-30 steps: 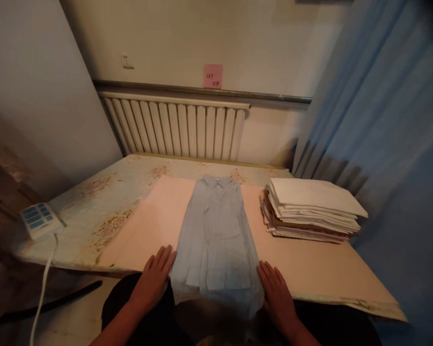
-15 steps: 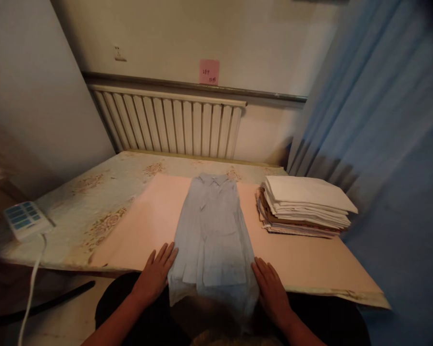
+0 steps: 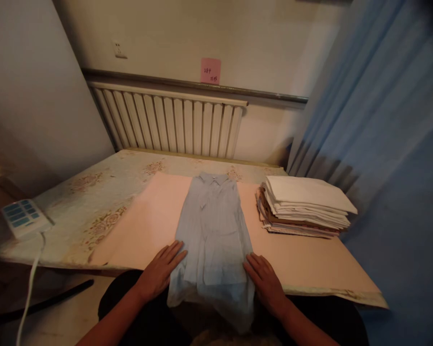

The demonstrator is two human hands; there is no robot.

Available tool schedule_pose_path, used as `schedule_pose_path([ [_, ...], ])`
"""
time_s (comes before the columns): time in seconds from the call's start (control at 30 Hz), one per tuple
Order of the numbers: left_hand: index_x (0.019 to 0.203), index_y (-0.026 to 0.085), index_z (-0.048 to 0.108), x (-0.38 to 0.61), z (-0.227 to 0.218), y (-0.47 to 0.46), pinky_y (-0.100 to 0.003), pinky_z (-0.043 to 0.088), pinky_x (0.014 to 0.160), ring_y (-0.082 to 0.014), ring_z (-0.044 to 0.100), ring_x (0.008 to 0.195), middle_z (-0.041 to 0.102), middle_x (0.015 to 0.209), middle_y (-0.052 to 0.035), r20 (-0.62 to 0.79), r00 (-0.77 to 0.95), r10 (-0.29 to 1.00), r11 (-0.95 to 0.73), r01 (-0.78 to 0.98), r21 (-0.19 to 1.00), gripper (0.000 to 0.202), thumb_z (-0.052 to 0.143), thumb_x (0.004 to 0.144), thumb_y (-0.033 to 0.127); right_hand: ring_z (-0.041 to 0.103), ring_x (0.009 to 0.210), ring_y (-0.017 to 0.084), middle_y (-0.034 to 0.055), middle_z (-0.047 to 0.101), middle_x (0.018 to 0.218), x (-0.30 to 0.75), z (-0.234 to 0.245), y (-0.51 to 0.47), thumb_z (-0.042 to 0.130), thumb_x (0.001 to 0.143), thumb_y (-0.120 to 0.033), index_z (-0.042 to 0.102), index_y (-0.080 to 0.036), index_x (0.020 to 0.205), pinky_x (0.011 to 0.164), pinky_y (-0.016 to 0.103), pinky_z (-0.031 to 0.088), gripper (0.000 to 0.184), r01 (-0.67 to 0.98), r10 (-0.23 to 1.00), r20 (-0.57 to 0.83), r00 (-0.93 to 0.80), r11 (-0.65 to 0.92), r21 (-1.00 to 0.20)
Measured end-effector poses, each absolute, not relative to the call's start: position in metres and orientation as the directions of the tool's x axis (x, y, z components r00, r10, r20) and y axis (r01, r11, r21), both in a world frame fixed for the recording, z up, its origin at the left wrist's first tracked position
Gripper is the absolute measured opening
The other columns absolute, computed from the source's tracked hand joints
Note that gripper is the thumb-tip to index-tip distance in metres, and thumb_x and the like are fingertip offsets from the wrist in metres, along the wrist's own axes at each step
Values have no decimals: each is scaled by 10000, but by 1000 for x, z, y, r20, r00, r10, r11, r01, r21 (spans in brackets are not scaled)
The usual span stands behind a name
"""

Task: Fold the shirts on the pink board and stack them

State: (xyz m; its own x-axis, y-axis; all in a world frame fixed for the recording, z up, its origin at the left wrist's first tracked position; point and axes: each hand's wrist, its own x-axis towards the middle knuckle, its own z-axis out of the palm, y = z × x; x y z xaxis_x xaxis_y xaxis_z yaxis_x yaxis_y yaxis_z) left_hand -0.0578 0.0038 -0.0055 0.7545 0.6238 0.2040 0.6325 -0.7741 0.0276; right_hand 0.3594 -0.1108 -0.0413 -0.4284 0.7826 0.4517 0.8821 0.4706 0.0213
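lower centre: shirt (image 3: pixel 216 230) lying flat, hem (image 3: pixel 234 310) hanging unfolded; left hand (image 3: pixel 157 273), right hand (image 3: pixel 269 283) touching its sides, fingers (image 3: pixel 176 261) slightly spread.

Pale blue collared shirt (image 3: pixel 218 226), lightly creased, spread face-up; collar toward the table's (image 3: pixel 124 173) far edge; hem hanging over its near edge.

Shirt (image 3: pixel 214 230) edges partly hidden under fingers (image 3: pixel 172 253), white cord (image 3: pixel 31 287) cut off below, curtain (image 3: pixel 378 144) cropped right
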Motion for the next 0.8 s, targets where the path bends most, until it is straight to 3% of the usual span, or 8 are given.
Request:
schedule_pose_path([
  [0.2, 1505, 336, 171, -54, 1, 4, -461, 223, 1172, -210, 203, 1448, 265, 1570, 10, 191, 832, 521, -853, 505, 130, 707, 376, 869, 104, 231, 1434, 239, 79, 393, 1497, 355, -16, -105, 407, 791, -121, 404, -205, 1430, 1152, 532, 251, 644, 758, 751, 277, -599, 643, -106],
  [0.3, 1497, 347, 206, -57, 2, 4, -428, 260, 1168, -193, 295, 1415, 346, 1535, 15, 177, 841, 511, -855, 477, 201, 630, 366, 914, 170, 312, 1403, 182, 49, 479, 1440, 353, -7, -104, 349, 856, -142, 494, -227, 1354, 1162, 473, 264, 525, 721, 754, 262, -603, 655, -228],
  [0.57, 1484, 385, 231, -65, 24, -24, -391, 311, 1152, -189, 381, 1371, 368, 1520, 36, 119, 826, 552, -814, 502, 292, 519, 328, 977, 329, 556, 1210, 189, 47, 664, 1205, 361, 7, -122, 240, 976, -358, 618, -264, 1145, 1130, 427, 338, 424, 682, 858, 225, -461, 505, -529],
  [0.8, 1479, 387, 248, -53, 42, -41, -452, 244, 1174, -217, 267, 1426, 321, 1543, 20, 90, 850, 519, -811, 456, 366, 535, 388, 962, 400, 635, 1038, 220, 42, 711, 1034, 360, 41, -129, 242, 964, -508, 670, -249, 1038, 1108, 418, 342, 506, 567, 916, 141, -376, 348, -747],
])
